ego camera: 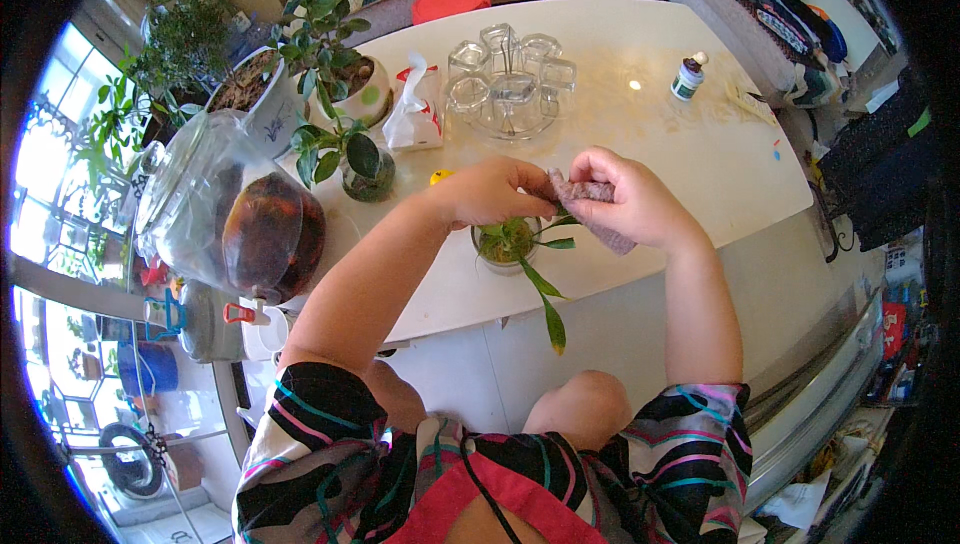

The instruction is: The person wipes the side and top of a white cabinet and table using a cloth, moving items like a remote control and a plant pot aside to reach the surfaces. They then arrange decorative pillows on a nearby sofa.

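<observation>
My right hand (634,199) grips a greyish-pink cloth (615,238) whose lower end hangs beneath the fingers. Close against the cloth's left end, my left hand (491,193) has its thumb and fingers drawn together. Whether they pinch the cloth, a leaf or nothing is hidden. Directly below both hands stands a small potted plant (508,240) in a clear container. Its long green leaves spread to the right, and one with a yellowed tip (555,334) droops past the table's front edge.
The white table (630,123) bears a rack of upturned glasses (514,82), a tissue pack (416,112), a small white bottle (688,78) and a tube (750,102). To the left are a large glass jar (187,206) with a red tap and several potted plants (360,86). A red stool (450,2) stands behind.
</observation>
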The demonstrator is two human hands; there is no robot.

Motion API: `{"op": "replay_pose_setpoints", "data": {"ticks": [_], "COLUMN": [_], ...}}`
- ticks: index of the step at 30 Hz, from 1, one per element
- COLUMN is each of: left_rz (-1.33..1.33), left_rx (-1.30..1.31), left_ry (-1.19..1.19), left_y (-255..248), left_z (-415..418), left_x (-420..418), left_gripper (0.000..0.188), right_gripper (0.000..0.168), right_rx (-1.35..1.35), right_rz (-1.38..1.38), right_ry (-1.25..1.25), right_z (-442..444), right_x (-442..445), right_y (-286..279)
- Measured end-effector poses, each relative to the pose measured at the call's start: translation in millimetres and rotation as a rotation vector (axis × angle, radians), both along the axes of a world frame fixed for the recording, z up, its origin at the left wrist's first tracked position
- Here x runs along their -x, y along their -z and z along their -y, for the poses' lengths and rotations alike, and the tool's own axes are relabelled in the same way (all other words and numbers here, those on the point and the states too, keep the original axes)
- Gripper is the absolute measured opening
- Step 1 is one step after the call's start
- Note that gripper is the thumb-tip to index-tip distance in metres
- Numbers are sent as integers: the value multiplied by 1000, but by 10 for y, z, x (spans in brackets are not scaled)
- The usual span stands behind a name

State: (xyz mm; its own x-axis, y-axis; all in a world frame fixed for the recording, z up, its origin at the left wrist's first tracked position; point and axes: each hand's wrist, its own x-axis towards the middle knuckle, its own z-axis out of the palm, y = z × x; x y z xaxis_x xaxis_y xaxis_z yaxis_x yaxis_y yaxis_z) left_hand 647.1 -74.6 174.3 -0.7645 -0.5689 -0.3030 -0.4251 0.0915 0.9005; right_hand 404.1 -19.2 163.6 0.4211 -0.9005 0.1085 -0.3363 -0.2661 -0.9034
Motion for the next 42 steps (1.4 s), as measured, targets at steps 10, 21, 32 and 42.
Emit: {"op": "replay_pose_setpoints", "data": {"ticks": [10, 21, 32, 42], "left_rz": [-207, -219, -190, -514], "left_rx": [-297, -378, -333, 460], "left_ry": [-30, -63, -93, -534], "left_y": [59, 151, 114, 69], "left_z": [54, 101, 69, -390], "left_x": [-89, -134, -141, -610], "left_gripper": [33, 28, 25, 75], "right_gripper": [23, 38, 13, 29], "right_rx": [-41, -309, -280, 99], "right_rz": [193, 260, 231, 560], "right_ry": [340, 234, 159, 888], "right_z": [-290, -429, -181, -324], "right_x": [401, 181, -79, 371], "right_y": [89, -171, -28, 475]}}
